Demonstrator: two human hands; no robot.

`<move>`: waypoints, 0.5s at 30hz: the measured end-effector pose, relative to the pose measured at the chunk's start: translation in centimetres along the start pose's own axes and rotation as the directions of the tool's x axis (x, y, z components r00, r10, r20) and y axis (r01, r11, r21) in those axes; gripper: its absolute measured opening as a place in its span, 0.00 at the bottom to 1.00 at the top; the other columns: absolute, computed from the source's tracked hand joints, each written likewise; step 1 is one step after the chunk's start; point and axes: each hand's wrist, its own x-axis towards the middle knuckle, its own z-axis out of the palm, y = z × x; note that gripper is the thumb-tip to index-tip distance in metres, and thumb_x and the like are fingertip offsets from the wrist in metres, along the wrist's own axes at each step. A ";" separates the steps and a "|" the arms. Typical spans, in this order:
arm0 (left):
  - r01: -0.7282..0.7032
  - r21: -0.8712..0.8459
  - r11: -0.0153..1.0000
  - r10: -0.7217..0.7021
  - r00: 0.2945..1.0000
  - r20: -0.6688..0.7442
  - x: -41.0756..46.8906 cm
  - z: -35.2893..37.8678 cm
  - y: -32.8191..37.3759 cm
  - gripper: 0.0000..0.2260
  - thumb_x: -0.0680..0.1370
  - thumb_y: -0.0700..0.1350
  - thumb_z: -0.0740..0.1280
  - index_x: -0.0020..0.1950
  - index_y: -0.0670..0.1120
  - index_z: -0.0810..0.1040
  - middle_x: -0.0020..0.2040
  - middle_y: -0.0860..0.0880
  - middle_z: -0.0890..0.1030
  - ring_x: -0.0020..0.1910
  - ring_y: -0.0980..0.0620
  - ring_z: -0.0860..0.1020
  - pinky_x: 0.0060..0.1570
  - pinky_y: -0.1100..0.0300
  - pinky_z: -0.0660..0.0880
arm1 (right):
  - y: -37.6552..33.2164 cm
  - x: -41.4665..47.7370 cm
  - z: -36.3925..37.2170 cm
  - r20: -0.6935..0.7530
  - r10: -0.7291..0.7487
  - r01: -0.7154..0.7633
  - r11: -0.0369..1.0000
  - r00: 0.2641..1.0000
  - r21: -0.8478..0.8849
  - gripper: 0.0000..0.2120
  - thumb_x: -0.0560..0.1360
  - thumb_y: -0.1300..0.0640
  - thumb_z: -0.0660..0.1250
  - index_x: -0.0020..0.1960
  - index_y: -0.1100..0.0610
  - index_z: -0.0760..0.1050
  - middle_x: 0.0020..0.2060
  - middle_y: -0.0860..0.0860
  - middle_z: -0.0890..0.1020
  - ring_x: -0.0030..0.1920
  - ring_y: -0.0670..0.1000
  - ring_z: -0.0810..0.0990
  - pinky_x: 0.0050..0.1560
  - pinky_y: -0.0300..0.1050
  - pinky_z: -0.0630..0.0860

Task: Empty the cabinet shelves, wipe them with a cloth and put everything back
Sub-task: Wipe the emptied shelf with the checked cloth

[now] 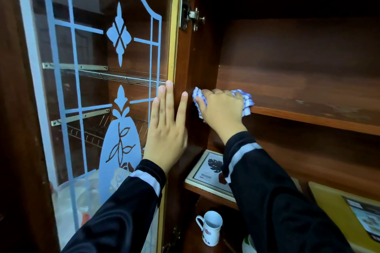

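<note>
Already the upper shelf (308, 96) is bare; my right grip (221, 107) bunches the cloth (245, 98) at its front-left edge, my left grip (166, 129) flat on the door (92, 68) beside it. Below it, frame (205, 172) and mug (210, 228) await clearing.

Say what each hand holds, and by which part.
The right hand grips the checked cloth, bunched under its palm, ends sticking out both sides. The left hand holds nothing: it rests flat on the cabinet door.
</note>
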 end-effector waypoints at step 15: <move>0.010 -0.004 1.000 -0.010 1.000 0.016 -0.4 -0.2 0.0 0.32 0.79 0.44 0.58 0.81 0.39 0.49 0.79 0.31 0.46 0.79 0.34 0.45 0.78 0.44 0.46 | 3.2 2.0 -4.0 0.422 -0.020 -0.065 0.981 0.907 0.185 0.28 0.82 0.37 0.39 0.62 0.42 0.76 0.61 0.50 0.80 0.65 0.57 0.74 0.62 0.52 0.64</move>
